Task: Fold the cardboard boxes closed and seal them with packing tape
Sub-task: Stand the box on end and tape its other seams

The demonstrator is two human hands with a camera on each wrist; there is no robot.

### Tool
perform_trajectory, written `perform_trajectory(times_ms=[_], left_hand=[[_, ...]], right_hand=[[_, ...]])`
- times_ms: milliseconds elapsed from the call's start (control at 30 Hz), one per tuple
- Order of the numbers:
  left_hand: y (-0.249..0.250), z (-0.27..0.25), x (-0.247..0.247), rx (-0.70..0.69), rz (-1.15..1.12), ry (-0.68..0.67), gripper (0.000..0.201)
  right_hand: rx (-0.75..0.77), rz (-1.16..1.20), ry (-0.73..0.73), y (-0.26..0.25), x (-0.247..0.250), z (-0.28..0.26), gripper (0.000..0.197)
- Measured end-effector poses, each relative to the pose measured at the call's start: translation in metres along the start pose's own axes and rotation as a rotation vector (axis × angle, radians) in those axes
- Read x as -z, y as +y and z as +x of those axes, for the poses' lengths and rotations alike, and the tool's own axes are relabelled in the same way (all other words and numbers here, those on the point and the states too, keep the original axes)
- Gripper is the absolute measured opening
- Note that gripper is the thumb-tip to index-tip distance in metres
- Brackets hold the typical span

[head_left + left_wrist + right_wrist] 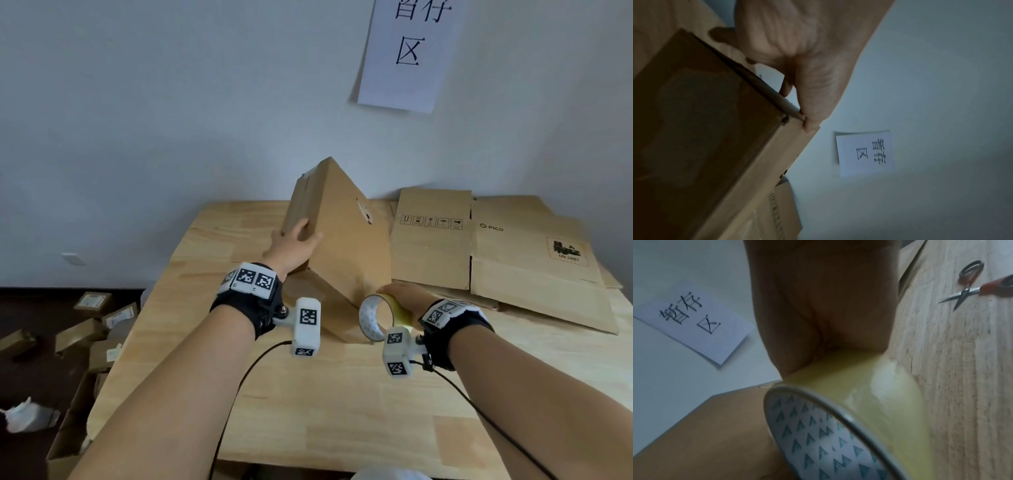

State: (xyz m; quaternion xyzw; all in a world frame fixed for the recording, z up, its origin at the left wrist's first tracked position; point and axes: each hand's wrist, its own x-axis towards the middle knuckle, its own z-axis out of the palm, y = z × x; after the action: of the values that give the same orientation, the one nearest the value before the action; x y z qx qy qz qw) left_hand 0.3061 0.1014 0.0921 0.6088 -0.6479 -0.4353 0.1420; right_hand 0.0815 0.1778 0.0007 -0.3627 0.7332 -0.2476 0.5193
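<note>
A brown cardboard box (pixel 342 240) stands tipped on one edge on the wooden table (pixel 342 394). My left hand (pixel 294 245) grips its left edge, fingers on one face and thumb on the other; the left wrist view shows the fingers (pixel 809 100) curled over the box (pixel 705 138) corner. My right hand (pixel 407 298) holds a roll of clear yellowish packing tape (pixel 380 317) at the box's lower right corner. In the right wrist view the tape roll (pixel 849 418) fills the frame under my palm (pixel 824 305), with the box (pixel 705 434) beside it.
Flattened cardboard boxes (pixel 496 250) lie on the table at the right by the wall. Scissors (pixel 970 287) lie on the table to the right of my right hand. A paper sign (pixel 411 51) hangs on the wall. Small boxes (pixel 89 325) litter the floor at the left.
</note>
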Motion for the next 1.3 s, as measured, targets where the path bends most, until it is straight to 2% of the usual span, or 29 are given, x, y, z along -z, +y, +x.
perform_trajectory(times_ms=[33,67,133,200,333,467,600,733,833,900,967,1067,1167,1233,1300], left_hand=[[0.010,-0.001,-0.006,-0.016,0.038,-0.029,0.073],[0.016,0.000,-0.011,-0.030,0.080,-0.048,0.072],[0.029,0.001,-0.018,-0.052,0.186,-0.091,0.076],[0.039,0.002,-0.022,-0.108,0.268,-0.129,0.078],[0.059,0.006,-0.032,-0.186,0.316,-0.172,0.067],[0.078,0.009,-0.042,-0.160,0.474,-0.185,0.064],[0.098,0.004,-0.057,-0.104,0.441,-0.246,0.067],[0.105,-0.003,-0.074,-0.055,0.319,-0.260,0.071],[0.108,-0.006,-0.086,-0.031,0.192,-0.271,0.076],[0.115,-0.007,-0.095,-0.050,0.137,-0.314,0.076],[0.125,-0.005,-0.103,-0.067,0.101,-0.364,0.075],[0.139,0.001,-0.113,-0.082,0.146,-0.371,0.073],[0.150,0.006,-0.121,-0.169,0.422,-0.310,0.081],[0.152,0.012,-0.127,-0.204,0.535,-0.295,0.086],[0.151,0.017,-0.134,-0.166,0.521,-0.314,0.087]], right_hand=[[-0.017,0.054,0.018,0.002,0.007,-0.002,0.035],[-0.030,0.105,0.045,0.001,0.015,-0.006,0.030],[-0.046,0.172,0.090,-0.003,0.031,-0.017,0.008],[-0.044,0.219,0.142,-0.008,0.046,-0.022,0.015],[-0.029,0.398,0.151,-0.022,0.072,-0.035,0.023],[0.004,0.522,0.105,-0.037,0.103,-0.057,0.028],[0.002,0.403,0.048,-0.048,0.133,-0.071,0.027],[0.001,0.254,0.083,-0.058,0.154,-0.076,0.025],[0.050,0.107,0.202,-0.064,0.169,-0.075,0.025],[0.099,-0.021,0.322,-0.067,0.182,-0.076,0.027],[0.136,-0.128,0.383,-0.068,0.195,-0.077,0.029],[0.147,-0.211,0.479,-0.071,0.209,-0.081,0.024],[0.239,-0.174,0.568,-0.074,0.213,-0.081,0.022],[0.298,-0.119,0.590,-0.076,0.210,-0.079,0.029],[0.334,-0.076,0.560,-0.077,0.206,-0.075,0.030]])
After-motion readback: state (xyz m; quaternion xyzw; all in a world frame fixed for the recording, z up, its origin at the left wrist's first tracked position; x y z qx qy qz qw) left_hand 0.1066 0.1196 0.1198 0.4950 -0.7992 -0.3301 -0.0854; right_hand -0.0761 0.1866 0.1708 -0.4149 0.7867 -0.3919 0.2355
